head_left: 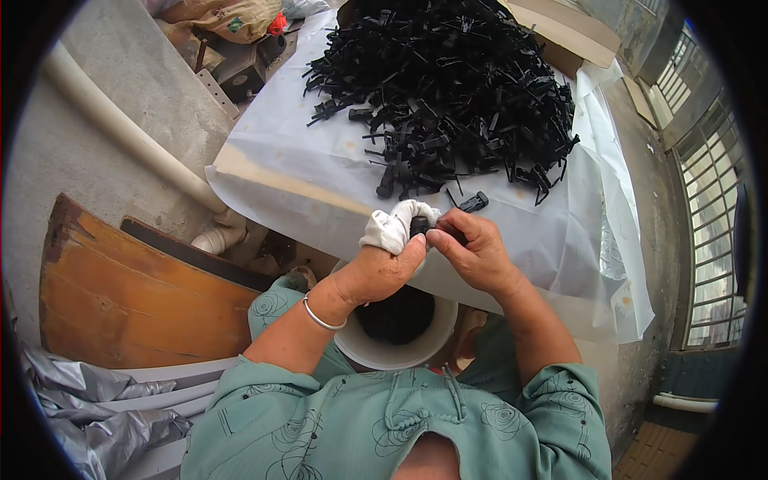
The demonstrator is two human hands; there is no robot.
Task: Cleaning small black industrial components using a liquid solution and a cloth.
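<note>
Close together over the table's near edge, my two hands work on one small black plastic part (420, 227). My left hand (380, 268), its fingers partly covered by a white cloth (390, 228), is closed around the part. The thumb and fingers of my right hand (480, 252) pinch at its right side; the fingertips hide much of it. Just beyond my fingers lies a loose black plastic part (474, 202). A large heap of similar black parts (456, 88) covers the far side of the table. Below my hands stands a white bucket (348, 346) with black contents.
White plastic sheeting (276, 160) covers the table and hangs over its edges. An open cardboard box (572, 32) is behind the heap. To the left are a pale pipe (120, 128), an orange-brown board (136, 296) and silver sheeting (112, 432). A barred window (712, 224) is at right.
</note>
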